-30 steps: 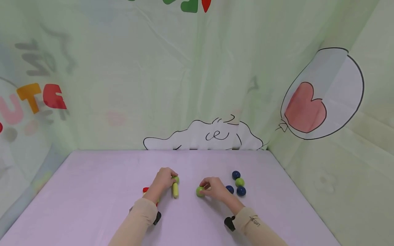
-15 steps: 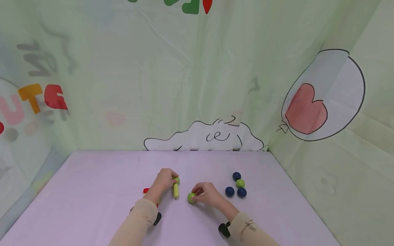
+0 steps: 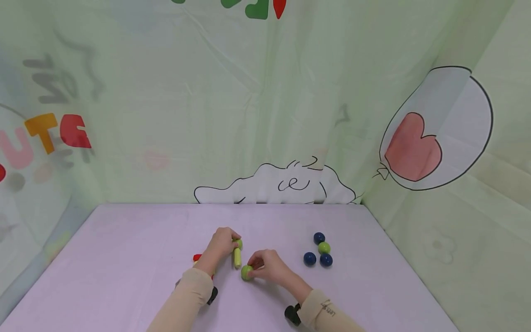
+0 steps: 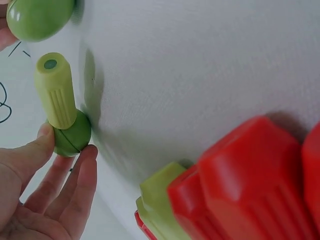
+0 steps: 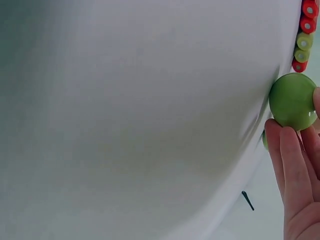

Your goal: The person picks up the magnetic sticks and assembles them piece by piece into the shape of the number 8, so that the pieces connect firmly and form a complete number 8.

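In the head view my left hand (image 3: 220, 242) pinches a small green ball (image 4: 75, 139) between thumb and fingertips. A yellow-green grooved peg (image 4: 54, 92) with a hole in its end meets that ball; whether the two are joined I cannot tell. Just right of the peg and nearer the person, my right hand (image 3: 269, 267) holds a second green ball (image 3: 246, 273) low over the table or on it. That same ball (image 5: 292, 101) shows between thumb and fingers in the right wrist view. A gap separates it from the peg.
Red grooved pegs (image 4: 255, 175) and yellow-green ones (image 4: 162, 200) stand in a row, partly hidden by the left forearm in the head view. To the right on the table (image 3: 373, 286) lie three dark blue balls (image 3: 309, 258) and a green ball (image 3: 324, 247).
My right hand has carried its green ball left and toward the person, closer to the peg. My left hand stays where it was with its ball.
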{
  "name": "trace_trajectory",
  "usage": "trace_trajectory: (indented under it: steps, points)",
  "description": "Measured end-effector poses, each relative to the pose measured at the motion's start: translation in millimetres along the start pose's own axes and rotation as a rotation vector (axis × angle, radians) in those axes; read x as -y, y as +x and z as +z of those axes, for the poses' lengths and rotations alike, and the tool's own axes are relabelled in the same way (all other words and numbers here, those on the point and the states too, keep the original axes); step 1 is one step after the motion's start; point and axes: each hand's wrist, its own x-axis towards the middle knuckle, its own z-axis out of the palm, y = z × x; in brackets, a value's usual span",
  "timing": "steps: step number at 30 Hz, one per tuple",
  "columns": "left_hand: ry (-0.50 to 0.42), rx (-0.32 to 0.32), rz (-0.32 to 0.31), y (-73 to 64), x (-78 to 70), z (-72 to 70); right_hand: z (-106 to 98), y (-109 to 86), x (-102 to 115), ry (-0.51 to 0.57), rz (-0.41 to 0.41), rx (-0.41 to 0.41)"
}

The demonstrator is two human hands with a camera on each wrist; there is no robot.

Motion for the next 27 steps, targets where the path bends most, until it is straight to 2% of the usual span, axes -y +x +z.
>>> trace_trajectory:
  steps: [6, 18, 27]
  points:
    - [0.033, -0.005, 0.037, 0.0, -0.7, -1.5, 6.1, 3.2, 0.9, -0.006, -0.002, 0.0]
    - [0.028, 0.01, 0.014, 2.3, 0.9, -1.4, 14.6, 7.1, 7.7, 0.01, -0.008, -0.049]
    - [0.028, 0.025, 0.005, 1.4, 0.3, -1.1, 17.8, 7.4, 10.3, 0.04, 0.024, -0.058]
